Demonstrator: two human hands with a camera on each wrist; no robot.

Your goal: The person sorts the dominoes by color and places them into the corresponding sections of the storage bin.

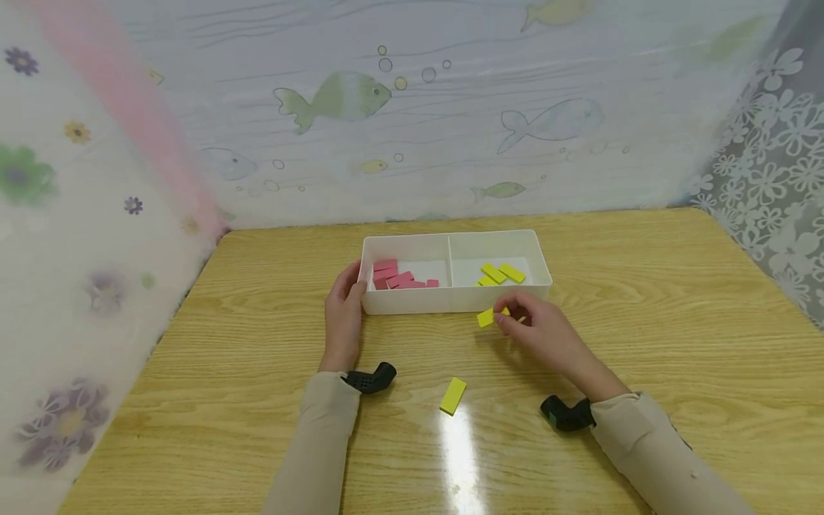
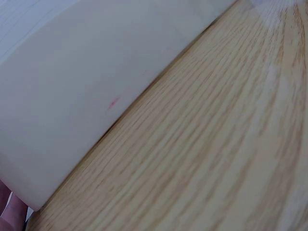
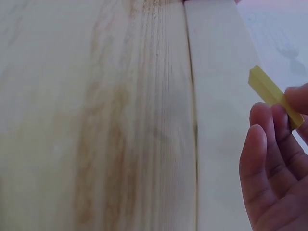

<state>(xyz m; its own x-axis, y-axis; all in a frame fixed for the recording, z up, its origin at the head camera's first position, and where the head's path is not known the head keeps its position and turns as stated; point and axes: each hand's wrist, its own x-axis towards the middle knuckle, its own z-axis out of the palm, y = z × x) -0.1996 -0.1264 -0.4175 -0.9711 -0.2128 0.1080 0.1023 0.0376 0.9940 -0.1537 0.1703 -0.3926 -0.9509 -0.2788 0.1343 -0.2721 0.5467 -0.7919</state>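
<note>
A white two-compartment box (image 1: pixel 405 301) stands on the wooden table. My left hand (image 1: pixel 343 315) holds its left end, thumb at the near corner and fingers along the side; in the left wrist view only a bit of fingers (image 2: pixel 14 214) shows beyond the box. My right hand (image 1: pixel 537 332) pinches a small yellow block (image 3: pixel 272 91) between thumb and fingers, just in front of the box's right compartment. Several pink blocks (image 1: pixel 400 279) lie in the left compartment, and several yellow blocks (image 1: pixel 512 273) in the right one. Another yellow block (image 1: pixel 453 396) lies on the table between my forearms.
The wooden table (image 1: pixel 225 372) reaches back to a curtain with printed fish (image 1: pixel 350 96). Flowered cloth (image 1: pixel 71 286) hangs along the left side, and white flowered lace (image 1: pixel 785 157) on the right. A divider (image 1: pixel 449 261) splits the box.
</note>
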